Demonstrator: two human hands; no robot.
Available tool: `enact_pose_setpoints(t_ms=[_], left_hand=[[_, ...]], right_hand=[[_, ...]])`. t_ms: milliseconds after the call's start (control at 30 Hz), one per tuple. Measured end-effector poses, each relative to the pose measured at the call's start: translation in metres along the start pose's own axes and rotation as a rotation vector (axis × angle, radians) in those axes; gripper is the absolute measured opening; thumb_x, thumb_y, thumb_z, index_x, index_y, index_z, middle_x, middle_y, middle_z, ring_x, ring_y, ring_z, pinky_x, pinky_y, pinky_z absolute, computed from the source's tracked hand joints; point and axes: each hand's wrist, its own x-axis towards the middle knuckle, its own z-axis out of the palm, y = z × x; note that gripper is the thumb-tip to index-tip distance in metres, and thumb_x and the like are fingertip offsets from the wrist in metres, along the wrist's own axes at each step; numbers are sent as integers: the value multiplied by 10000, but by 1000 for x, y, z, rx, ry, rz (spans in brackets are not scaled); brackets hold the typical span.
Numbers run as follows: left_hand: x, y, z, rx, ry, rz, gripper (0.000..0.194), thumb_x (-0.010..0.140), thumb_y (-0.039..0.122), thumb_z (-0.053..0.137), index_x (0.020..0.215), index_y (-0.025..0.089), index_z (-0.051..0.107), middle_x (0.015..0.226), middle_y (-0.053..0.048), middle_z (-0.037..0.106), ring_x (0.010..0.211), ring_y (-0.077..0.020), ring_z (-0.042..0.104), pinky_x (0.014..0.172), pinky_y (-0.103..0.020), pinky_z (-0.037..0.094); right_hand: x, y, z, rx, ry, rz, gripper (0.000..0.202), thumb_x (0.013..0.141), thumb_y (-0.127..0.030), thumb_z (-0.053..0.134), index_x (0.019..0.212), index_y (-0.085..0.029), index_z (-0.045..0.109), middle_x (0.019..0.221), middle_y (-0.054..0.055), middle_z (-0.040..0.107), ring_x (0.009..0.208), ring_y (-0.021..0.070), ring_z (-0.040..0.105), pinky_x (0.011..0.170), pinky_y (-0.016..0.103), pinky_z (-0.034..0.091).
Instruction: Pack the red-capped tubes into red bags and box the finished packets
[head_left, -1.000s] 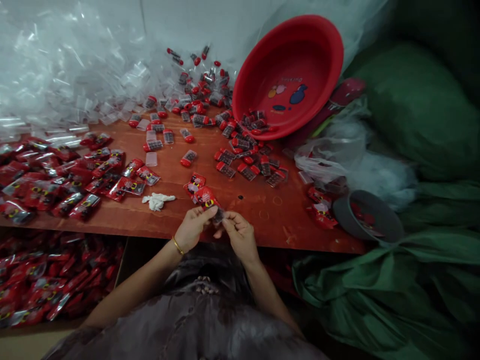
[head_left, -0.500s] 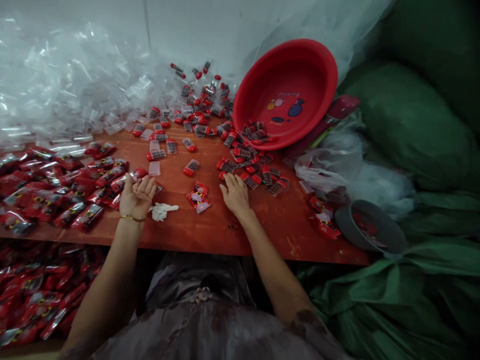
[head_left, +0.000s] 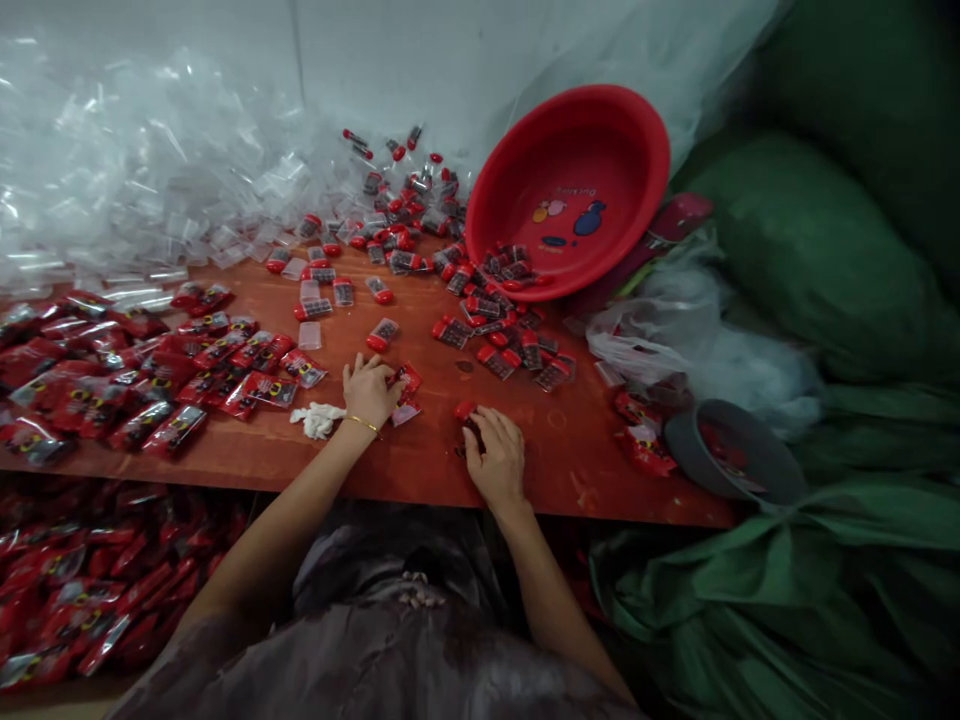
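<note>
My left hand (head_left: pixel 369 392) is at the small red wrappers (head_left: pixel 407 382) in the middle of the table, its fingertips on their left edge; whether it pinches one is unclear. To the right, my right hand (head_left: pixel 495 450) has its fingers curled round a small red-capped container (head_left: pixel 465 411), whose lower part the fingers partly hide. A crumpled white piece (head_left: pixel 319 420) lies left of my left wrist. One red-capped container (head_left: pixel 382 334) lies alone beyond my left hand, and a pile of others (head_left: pixel 491 310) lies at the red basin's mouth.
Filled red packets (head_left: pixel 150 370) cover the left of the table (head_left: pixel 420 470). Clear plastic cases (head_left: pixel 150 150) are heaped at the back left. The red basin (head_left: pixel 570 180) leans at the back. A grey bowl (head_left: pixel 735 455) and green sacks (head_left: pixel 825 250) stand right.
My left hand has moved right from the packets to the wrappers and turned palm down. My right hand has come back from the pile towards the front edge with a red-capped container.
</note>
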Motion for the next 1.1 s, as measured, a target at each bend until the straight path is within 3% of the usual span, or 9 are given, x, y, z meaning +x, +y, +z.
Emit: enact_pose_setpoints(t_ms=[133, 233, 333, 433, 500, 600, 767, 967, 1100], left_hand=[[-7, -2, -2, -277, 101, -29, 131, 766, 323, 625, 820, 257, 724, 1205, -45, 641, 1283, -279, 425, 1077, -491, 264], [-14, 6, -7, -722, 162, -65, 106, 722, 320, 665, 763, 250, 734, 1009, -39, 717, 1147, -242, 552, 1040, -422, 343], [-25, 24, -11, -1198, 94, -198, 175, 646, 348, 728, 751, 208, 741, 794, -27, 726, 815, -186, 654, 828, -330, 485], [-40, 45, -13, -1455, -7, -343, 247, 568, 352, 783, 741, 182, 741, 687, -2, 696, 597, -110, 592, 626, -244, 479], [-51, 55, -11, -1509, -29, -356, 245, 538, 325, 803, 725, 178, 743, 696, 2, 695, 599, -90, 578, 624, -220, 468], [-64, 61, -6, -1519, -23, -346, 218, 529, 288, 808, 710, 185, 747, 714, 7, 702, 640, -85, 585, 688, -218, 469], [-75, 56, -2, -1552, -92, -495, 259, 440, 296, 849, 611, 157, 712, 614, 23, 673, 583, -65, 560, 666, -200, 452], [-76, 49, -18, -1552, -293, -536, 347, 459, 345, 852, 695, 134, 709, 674, -10, 692, 600, -92, 599, 643, -219, 479], [-69, 44, -24, -1513, -256, -576, 338, 404, 284, 871, 630, 118, 682, 624, -7, 673, 563, -86, 587, 592, -205, 475]], right_hand=[[8, -8, -2, 77, 77, 40, 203, 875, -262, 513, 1001, -183, 651, 1088, 95, 683, 1086, 229, 552, 951, 401, 392], [16, -29, -4, 292, 47, 163, 225, 870, -297, 514, 1024, -190, 638, 1062, 100, 684, 1027, 216, 580, 932, 386, 419], [30, -56, -2, 679, -43, 418, 324, 856, -374, 513, 1110, -187, 588, 1054, 97, 675, 924, 194, 615, 834, 342, 486], [44, -73, 4, 1066, -101, 612, 350, 846, -423, 499, 1085, -183, 588, 1006, 67, 680, 877, 177, 625, 778, 308, 505], [48, -76, 6, 1148, -95, 668, 330, 846, -449, 484, 979, -180, 622, 897, 40, 684, 822, 167, 615, 753, 292, 498], [43, -73, 5, 1066, -75, 662, 326, 848, -470, 470, 810, -183, 621, 721, 6, 635, 709, 148, 567, 675, 259, 465], [28, -70, -1, 866, -55, 621, 362, 868, -440, 437, 594, -205, 461, 533, -46, 450, 522, 102, 414, 516, 226, 335], [31, -69, -7, 840, -162, 459, 317, 883, -387, 418, 621, -209, 441, 559, -46, 445, 530, 98, 413, 522, 225, 323], [32, -59, -10, 769, -207, 394, 357, 907, -406, 380, 632, -208, 490, 576, -26, 491, 553, 118, 465, 551, 235, 370]])
